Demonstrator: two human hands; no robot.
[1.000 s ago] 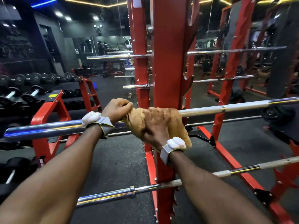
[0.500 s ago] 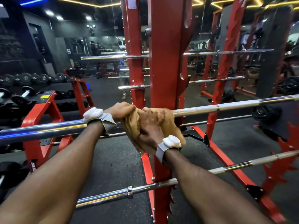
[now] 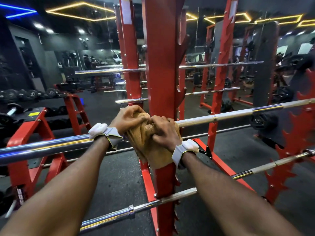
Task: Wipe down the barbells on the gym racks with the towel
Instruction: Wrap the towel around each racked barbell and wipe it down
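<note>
A red dumbbell stand (image 3: 29, 128) holds black dumbbells (image 3: 25, 94) and has a yellow label (image 3: 34, 114) on its top. Dark speckled floor (image 3: 119, 176) lies right of the stand. High above it are a blue light strip (image 3: 18, 11) and yellow strips (image 3: 81, 11). A black plate (image 3: 263, 120) sits far to its right.
</note>
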